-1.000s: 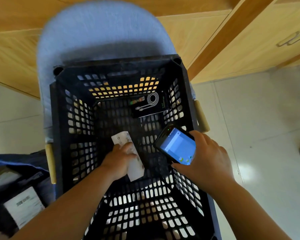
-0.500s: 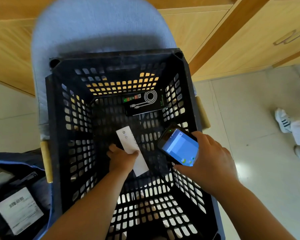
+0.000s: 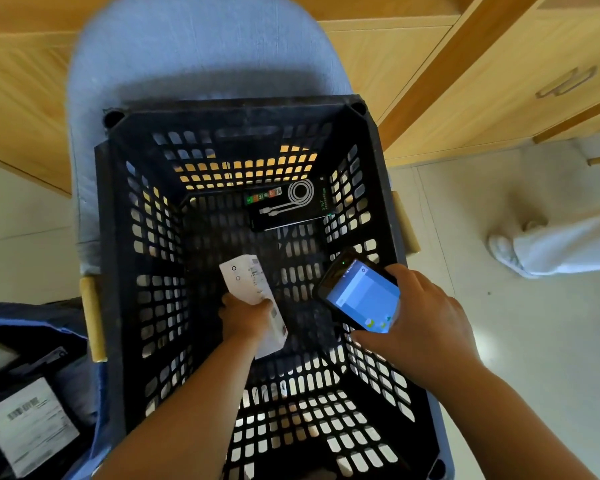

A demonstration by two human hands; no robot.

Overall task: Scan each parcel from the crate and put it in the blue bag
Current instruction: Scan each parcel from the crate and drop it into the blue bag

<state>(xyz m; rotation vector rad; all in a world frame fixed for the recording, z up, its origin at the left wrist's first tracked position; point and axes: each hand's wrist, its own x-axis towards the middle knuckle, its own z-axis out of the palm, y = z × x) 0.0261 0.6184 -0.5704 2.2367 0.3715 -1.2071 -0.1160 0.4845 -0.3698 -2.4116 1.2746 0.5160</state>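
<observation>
Inside the crate (image 3: 118,237), the left grip (image 3: 245,317) is still pinching the white parcel (image 3: 246,280) while the right grip (image 3: 426,327) is still clutching the scanner (image 3: 362,299), neither shifting

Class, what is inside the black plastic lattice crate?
A black cable box at the far end; a white parcel gripped by the left hand. The forearm hides some crate floor.

One wide-angle head camera looks steeply down from just above the black crate (image 3: 236,110), near enough that the crate fills the middle of the frame. The blue bag (image 3: 18,322) is cut off at lower left, and wooden cupboards (image 3: 499,84) curve along the top edge.
</observation>
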